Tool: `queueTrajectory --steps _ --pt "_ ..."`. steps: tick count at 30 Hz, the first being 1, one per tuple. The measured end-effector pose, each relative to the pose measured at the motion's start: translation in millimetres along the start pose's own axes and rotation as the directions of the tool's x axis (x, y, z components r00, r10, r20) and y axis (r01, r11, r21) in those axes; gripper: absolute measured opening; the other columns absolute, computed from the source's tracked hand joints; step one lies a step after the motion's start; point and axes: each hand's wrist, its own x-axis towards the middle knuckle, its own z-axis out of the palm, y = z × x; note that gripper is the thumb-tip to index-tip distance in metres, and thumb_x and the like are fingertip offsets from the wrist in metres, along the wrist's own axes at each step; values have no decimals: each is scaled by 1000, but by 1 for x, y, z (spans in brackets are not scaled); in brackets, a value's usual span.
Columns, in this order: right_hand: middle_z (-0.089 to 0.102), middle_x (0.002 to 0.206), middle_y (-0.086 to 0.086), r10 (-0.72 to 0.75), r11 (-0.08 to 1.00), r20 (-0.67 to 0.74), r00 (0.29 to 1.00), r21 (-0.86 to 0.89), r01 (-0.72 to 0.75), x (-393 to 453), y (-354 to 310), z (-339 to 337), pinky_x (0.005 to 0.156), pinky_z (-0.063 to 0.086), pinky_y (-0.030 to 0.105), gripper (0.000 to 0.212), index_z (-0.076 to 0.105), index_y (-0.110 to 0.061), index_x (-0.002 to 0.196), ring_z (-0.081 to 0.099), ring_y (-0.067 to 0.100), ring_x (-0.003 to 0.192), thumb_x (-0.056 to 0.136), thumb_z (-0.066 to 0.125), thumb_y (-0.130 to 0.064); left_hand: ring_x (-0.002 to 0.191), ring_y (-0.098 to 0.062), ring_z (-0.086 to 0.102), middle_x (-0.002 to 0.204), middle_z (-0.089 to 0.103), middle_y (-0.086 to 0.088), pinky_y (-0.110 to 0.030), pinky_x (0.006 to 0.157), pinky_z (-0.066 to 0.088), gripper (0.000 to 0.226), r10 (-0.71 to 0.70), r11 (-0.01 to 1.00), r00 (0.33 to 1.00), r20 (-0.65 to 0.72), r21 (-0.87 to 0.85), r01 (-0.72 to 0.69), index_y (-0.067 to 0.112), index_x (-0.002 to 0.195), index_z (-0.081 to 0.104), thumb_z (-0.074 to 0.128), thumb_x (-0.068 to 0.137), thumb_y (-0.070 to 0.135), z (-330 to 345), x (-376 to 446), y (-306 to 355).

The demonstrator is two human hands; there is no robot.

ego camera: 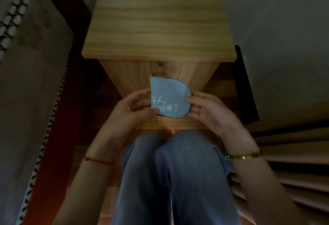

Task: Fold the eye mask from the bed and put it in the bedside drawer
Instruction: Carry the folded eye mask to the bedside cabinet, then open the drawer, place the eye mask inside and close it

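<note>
Mask (169, 98) sits folded at centre frame, pinched by left hand (137, 107) and right hand (204, 108). Drawer (158, 75) above looks shut; freeing a hand for the knob (159, 63) may let the fold spring open.

dim, warm light | soft overall blur | wide-angle bending at edges

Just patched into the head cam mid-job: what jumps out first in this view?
The light blue eye mask with white writing, already folded in half, is pinched at centre frame between the left hand and the right hand. Right behind it stands the wooden bedside cabinet, its drawer front with a small knob appearing shut. The bed with its patterned cover runs along the left edge.
</note>
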Motion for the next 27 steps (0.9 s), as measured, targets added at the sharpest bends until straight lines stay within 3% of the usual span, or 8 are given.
queueTrajectory --steps 6,11,15,19,23,27 --pt "68 117 19 -10 1000 8 1000 13 10 7 12 -1 91 54 33 37 58 0 124 67 27 107 87 58 -6 101 -22 71 111 73 -8 -27 81 59 54 40 999 999 16 -3 -40 21 126 59 71 76 1 -5 8 -17" --pt "70 113 15 -60 998 -17 998 13 60 13 10 -10 85 57 30 37 60 -2 122 70 23 99 85 60 -7 103 -18 70 112 74 -4 -28 84 58 34 -9 995 997 74 -96 16 21 120 64 65 86 23 -6 34 -21" --pt "71 111 14 -49 998 -88 995 42 53 23 11 -17 75 60 27 39 59 -1 123 71 21 93 84 61 -5 103 -20 69 118 70 -9 -34 91 55 22 -141 979 987 -78 -162 127 13 108 66 56 93 26 1 86 -33" --pt "69 114 16 -11 999 -107 994 45 16 32 15 -22 76 59 28 41 59 -3 123 69 25 100 83 62 -6 105 -22 65 117 67 -7 -39 97 52 38 -299 934 951 -76 -227 275 6 121 59 57 92 30 3 138 -47" --pt "72 108 15 -4 999 -101 995 38 8 38 17 -22 70 59 27 34 64 -3 116 72 22 92 82 62 -6 95 -18 64 104 68 -2 -39 99 50 38 -299 940 953 -51 -189 285 8 117 62 56 91 36 8 167 -51" --pt "72 107 16 9 999 -103 995 36 -5 42 18 -22 67 59 26 33 64 -1 115 72 20 88 82 63 -6 110 -24 63 115 68 -9 -42 105 46 47 -302 932 947 -106 -241 270 4 125 60 49 95 39 9 185 -52"
